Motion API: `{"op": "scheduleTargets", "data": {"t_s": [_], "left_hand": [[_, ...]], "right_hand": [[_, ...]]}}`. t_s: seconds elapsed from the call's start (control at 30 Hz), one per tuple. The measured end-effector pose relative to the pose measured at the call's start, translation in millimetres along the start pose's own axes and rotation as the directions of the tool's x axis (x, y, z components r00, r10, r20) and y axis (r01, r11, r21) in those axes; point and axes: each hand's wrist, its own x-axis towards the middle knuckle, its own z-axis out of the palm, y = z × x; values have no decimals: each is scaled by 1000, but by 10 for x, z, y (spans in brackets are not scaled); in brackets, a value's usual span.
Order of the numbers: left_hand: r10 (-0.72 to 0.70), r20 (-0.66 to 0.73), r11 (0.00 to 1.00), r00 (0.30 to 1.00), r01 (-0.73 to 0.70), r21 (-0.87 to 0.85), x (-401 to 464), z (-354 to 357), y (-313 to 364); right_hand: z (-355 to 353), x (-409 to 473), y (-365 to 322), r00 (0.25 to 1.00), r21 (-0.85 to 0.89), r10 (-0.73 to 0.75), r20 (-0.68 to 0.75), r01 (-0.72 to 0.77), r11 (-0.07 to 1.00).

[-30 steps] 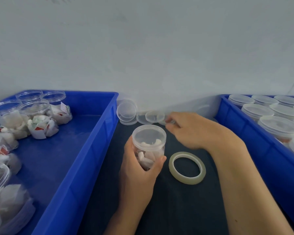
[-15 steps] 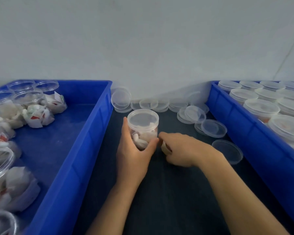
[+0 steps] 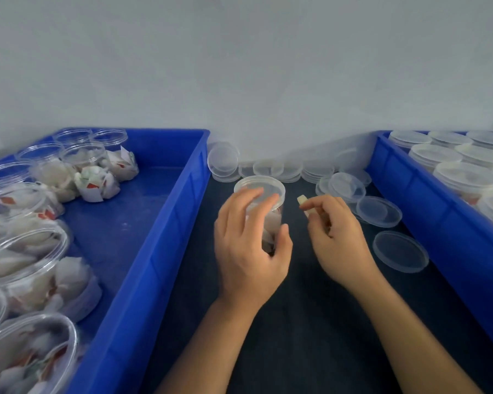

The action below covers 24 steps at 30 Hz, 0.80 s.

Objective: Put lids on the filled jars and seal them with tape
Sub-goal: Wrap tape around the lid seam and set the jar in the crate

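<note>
A clear plastic jar (image 3: 271,223) filled with white wrapped pieces stands upright on the dark mat in the middle, with a clear lid (image 3: 264,185) on top. My left hand (image 3: 245,245) grips the jar from the near side, fingers reaching up to the lid's rim and thumb on the right wall. My right hand (image 3: 336,240) is just right of the jar, its fingers curled round the pale tape roll (image 3: 302,201). Only a small part of the roll pokes out above the fingers, a short gap from the jar.
A blue crate (image 3: 165,223) on the left holds several open filled jars (image 3: 26,251). Another blue crate (image 3: 427,200) on the right holds several lidded jars (image 3: 464,177). Loose clear lids (image 3: 399,251) lie on the mat to the right and stack along the back wall (image 3: 271,169).
My right hand came back from the lids at the rear, took the tape roll off the mat and lifted it beside the jar. My left hand's fingers slid up toward the lid.
</note>
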Motion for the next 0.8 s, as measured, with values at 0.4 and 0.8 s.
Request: {"op": "scheduleTargets", "data": {"t_s": [0.4,0.8], "left_hand": [[31,18,996,999,-32,87,11,14,41],[-146,1,989,989,146,-23,45,7,20]], "right_hand": [[9,-29,-236,985,213,-157,-77,170,962],[29,-59,-204,920,21,-392,-8,392,920]]}}
